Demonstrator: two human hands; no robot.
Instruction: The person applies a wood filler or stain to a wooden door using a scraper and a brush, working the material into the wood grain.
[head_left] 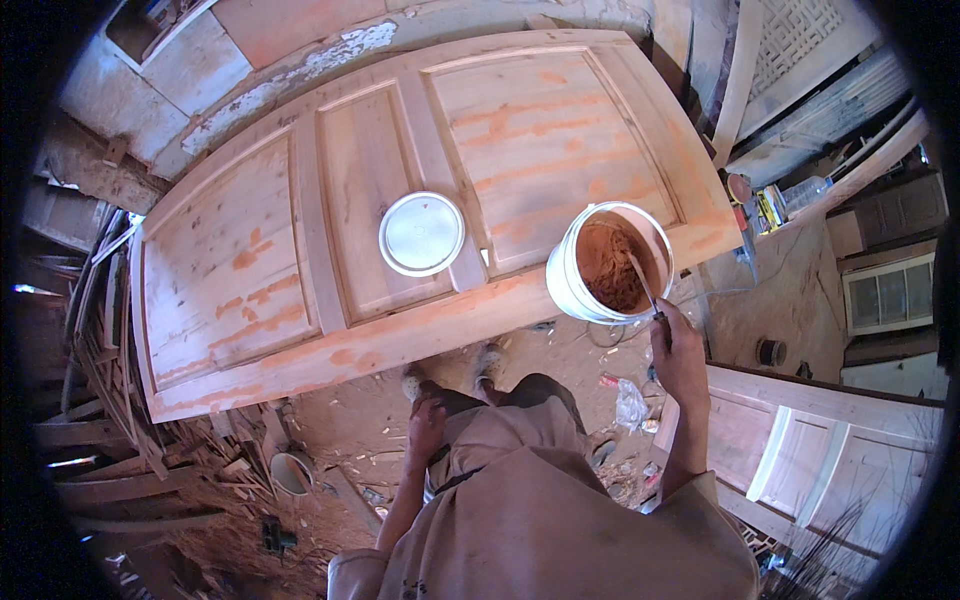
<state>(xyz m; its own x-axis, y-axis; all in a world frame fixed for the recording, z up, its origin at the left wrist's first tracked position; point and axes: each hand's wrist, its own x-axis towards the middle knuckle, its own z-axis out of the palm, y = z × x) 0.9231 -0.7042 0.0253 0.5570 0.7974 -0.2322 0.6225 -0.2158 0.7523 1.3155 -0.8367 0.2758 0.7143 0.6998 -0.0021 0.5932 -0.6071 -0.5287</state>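
My right hand [678,348] is closed round the dark handle of a putty knife [642,276]. Its pale blade reaches down into reddish-brown filler paste [610,262] inside a white plastic bucket [562,284]. The bucket stands on the near edge of a large wooden panelled door [365,325], which lies flat before me. Left of the bucket, a round white lid [422,234] rests on the door. Orange-brown smears mark the door's panels and frame. My left hand [427,424] hangs low by my left thigh, its fingers mostly hidden.
Scrap wood [105,370] is piled at the left, near a pale open tub [291,473]. Another panelled door [790,455] lies at the lower right. A clear plastic bag [630,405] and wood chips litter the ground. Small items and a bottle [806,192] sit beyond the door's right end.
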